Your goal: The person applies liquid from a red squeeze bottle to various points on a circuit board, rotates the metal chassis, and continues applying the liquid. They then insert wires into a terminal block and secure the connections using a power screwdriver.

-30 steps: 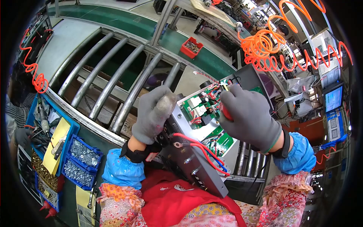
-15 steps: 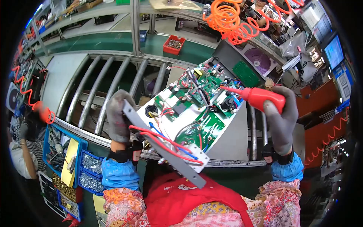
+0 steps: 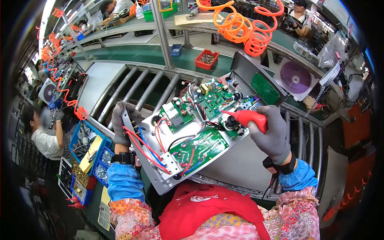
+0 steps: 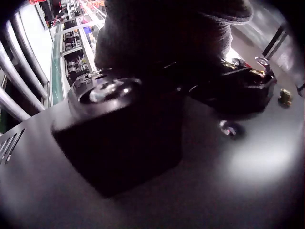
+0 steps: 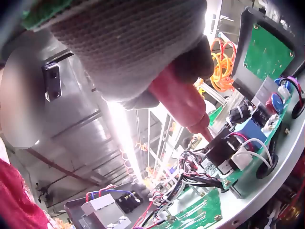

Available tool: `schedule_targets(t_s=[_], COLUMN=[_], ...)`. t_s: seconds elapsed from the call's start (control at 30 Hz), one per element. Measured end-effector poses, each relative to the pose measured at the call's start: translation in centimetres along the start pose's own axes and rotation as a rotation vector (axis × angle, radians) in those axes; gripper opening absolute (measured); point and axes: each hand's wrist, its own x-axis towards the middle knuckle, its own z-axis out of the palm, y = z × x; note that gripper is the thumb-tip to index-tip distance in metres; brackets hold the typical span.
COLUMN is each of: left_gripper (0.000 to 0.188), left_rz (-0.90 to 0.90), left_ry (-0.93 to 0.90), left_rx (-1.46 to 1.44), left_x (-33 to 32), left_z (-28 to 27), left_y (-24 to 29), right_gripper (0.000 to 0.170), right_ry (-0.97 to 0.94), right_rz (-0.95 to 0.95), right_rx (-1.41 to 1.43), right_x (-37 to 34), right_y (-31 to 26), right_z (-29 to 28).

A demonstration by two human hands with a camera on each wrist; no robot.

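Observation:
An open metal chassis (image 3: 224, 158) carries green circuit boards (image 3: 204, 146), with loose red, blue and black wires. My gloved left hand (image 3: 119, 130) grips the end panel (image 3: 136, 154) at the chassis's left side. In the left wrist view that panel's dark outer face (image 4: 200, 186) fills the lower half, below the glove (image 4: 162, 28). My gloved right hand (image 3: 274, 136) holds a red squeeze bottle (image 3: 252, 119), its thin nozzle pointing left over the boards. From the right wrist, the bottle (image 5: 183, 98) shows with its nozzle down beside a black component (image 5: 221, 152).
Metal rollers (image 3: 162, 94) run beneath and behind the chassis. Blue bins of small hardware (image 3: 102, 170) stand at the left, by a tool tray (image 3: 108, 140). Farther back are a red bin (image 3: 207, 60), orange coiled hoses (image 3: 236, 28) and a purple fan (image 3: 295, 76). Another person sits at far left.
The chassis has turned from tilted up to lying flatter, its boards facing up. My right hand drew back right with the red bottle, then brought it left over the boards. My left hand stays at the panel.

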Motion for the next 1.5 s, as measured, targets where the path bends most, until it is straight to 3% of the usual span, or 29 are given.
schedule_targets(t_s=[0.33,0.83,1.17,1.4,1.5], left_gripper=[0.05,0.05,0.055,0.053,0.053], left_rz=[-0.001,0.007,0.009,0.028,0.03], left_ry=[0.046,0.036,0.157,0.05,0.085], left_rx=[0.014,-0.076,-0.003,0.027,0.053], left_x=[-0.5,0.0,-0.9,-0.2,-0.5], left_z=[0.6,-0.2,1.2,0.0,0.6], left_y=[0.3,-0.5,-0.1,-0.2,0.2], right_gripper=[0.033,0.031,0.029,0.029,0.03], right_ry=[0.045,0.093,0.106,0.134,0.134], right_rz=[-0.143,-0.12,-0.1,-0.091,-0.083], right_rx=[0.061,0.045,0.04,0.018,0.017], right_x=[0.1,0.0,-0.3,-0.3,-0.3], right_y=[3.0,3.3,3.8,4.3,4.2], right_z=[0.6,0.5,0.3,0.2,0.2])
